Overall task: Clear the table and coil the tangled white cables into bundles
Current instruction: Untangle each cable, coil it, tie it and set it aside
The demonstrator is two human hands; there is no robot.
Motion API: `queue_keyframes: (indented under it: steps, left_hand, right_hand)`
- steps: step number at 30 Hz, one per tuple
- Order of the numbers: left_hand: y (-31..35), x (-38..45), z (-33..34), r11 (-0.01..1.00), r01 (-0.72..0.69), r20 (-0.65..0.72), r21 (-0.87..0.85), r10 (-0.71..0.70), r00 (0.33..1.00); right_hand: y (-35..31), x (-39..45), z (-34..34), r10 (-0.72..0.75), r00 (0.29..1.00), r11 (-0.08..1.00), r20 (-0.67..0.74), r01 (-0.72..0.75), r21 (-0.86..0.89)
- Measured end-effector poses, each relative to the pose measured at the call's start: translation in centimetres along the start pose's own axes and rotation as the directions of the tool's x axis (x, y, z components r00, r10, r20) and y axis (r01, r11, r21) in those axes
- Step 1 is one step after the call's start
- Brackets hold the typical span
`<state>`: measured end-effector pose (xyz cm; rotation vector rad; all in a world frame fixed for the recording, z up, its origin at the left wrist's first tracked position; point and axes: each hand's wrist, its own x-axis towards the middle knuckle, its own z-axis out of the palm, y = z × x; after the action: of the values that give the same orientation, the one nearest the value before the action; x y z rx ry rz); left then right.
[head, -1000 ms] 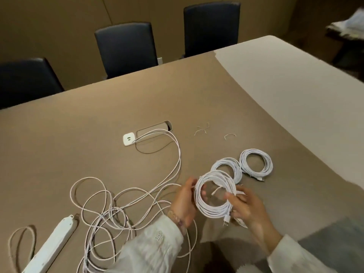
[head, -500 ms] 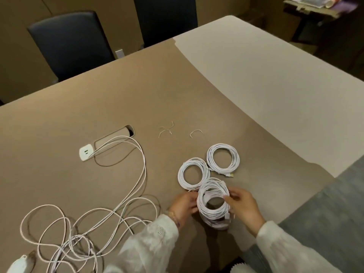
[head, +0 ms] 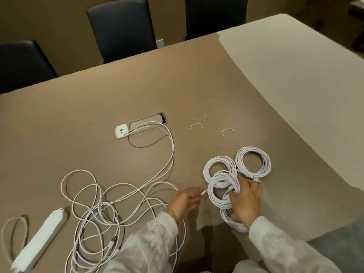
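Newest coil (head: 222,191): a white cable bundle is seen at 4 o'clock of the view, laid partly over a second coil (head: 217,167) at its 11 o'clock; its 4 o'clock arc is covered by the right hand.
Far coil (head: 253,162): laid flat at 1 o'clock of the newest coil, just beside the second coil; a plug end is seen at its 6 o'clock rim.
Lowest coil (head: 233,222): only an arc is shown below the right hand; the rest is hidden by the wrist and sleeve.
Right hand (head: 246,201): spread flat on the newest coil, fingers straight, the grip released; the fingertips are partly lost among the strands.
Left hand (head: 184,200): fingers are curled at 9 o'clock of the newest coil, with a cable end (head: 203,193) at the fingertips; whether it is pinched cannot be told.
Tangled cable (head: 102,211): loose loops are spread at 7 o'clock on the desk (head: 78,107); the lower loops are cut off by the frame and the left sleeve.
Charger (head: 121,131): a white block at 10 o'clock, beside a slot in the desk.
Power strip (head: 39,239): at 8 o'clock, its lower end blurred.
Wire ties (head: 199,122): small bent pieces at 12 o'clock, too thin to be made out clearly.
Chairs (head: 121,28): dark backs along the far edge, partly cropped.
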<state>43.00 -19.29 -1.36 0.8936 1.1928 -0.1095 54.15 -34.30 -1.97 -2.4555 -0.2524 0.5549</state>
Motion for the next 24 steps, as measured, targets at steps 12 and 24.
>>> queue_keyframes:
  steps: [12, 24]
  left_hand:
    - [-6.7, -10.0, -19.2, 0.903, -0.153, -0.229, -0.402, 0.063, 0.971]
    - [-19.2, -16.8, -33.7, 0.892, -0.169, -0.389, -0.419, -0.008, 0.921]
  right_hand:
    - [-9.9, -12.4, 10.5, -0.313, 0.903, 0.949, 0.295, 0.287, 0.128]
    - [-7.5, -25.1, 20.9, -0.256, 0.835, 0.944, 0.486, 0.325, -0.061]
